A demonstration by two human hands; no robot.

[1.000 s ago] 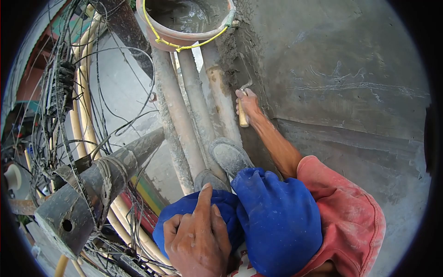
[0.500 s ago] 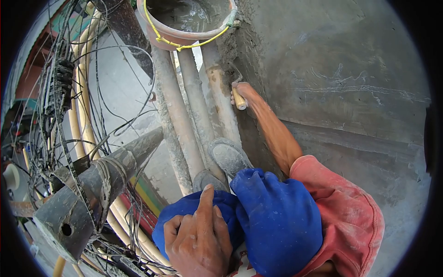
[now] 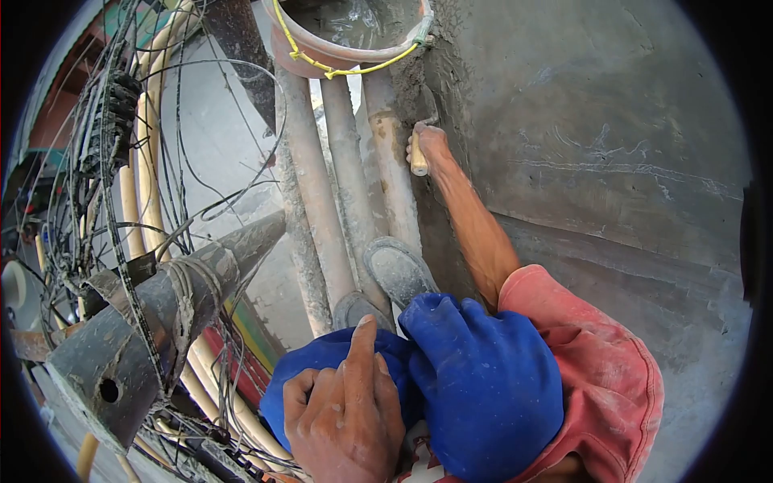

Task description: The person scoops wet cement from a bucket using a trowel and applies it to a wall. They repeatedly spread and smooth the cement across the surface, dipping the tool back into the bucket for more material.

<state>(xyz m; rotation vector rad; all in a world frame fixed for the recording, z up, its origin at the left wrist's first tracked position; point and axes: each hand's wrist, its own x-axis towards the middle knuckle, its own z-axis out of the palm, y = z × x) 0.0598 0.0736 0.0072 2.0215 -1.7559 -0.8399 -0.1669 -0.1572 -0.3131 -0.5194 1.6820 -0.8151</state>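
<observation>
My right hand (image 3: pixel 429 145) is wrapped round the wooden handle of a trowel (image 3: pixel 419 163). The trowel's bent metal neck shows above my fingers, while its blade blends into a strip of wet grey mortar (image 3: pixel 412 92) along the wall's foot. My left hand (image 3: pixel 346 414) rests near my blue-clad knee, holding nothing, with the index finger stretched forward and the other fingers loosely bent. Just beyond the trowel stands a bucket (image 3: pixel 354 60) with a yellow handle and wet grey mix inside.
A grey plastered wall (image 3: pixel 596 145) rises on the right. Mortar-stained poles (image 3: pixel 314 193) run forward beneath my shoes (image 3: pixel 398 270). To the left are tangled black cables (image 3: pixel 105 161) and a thick grey pipe (image 3: pixel 161 330) with a hole near its end.
My right hand and the trowel have moved slightly forward along the wall's foot, closer to the bucket. The view has shifted a little. My left hand keeps its pose.
</observation>
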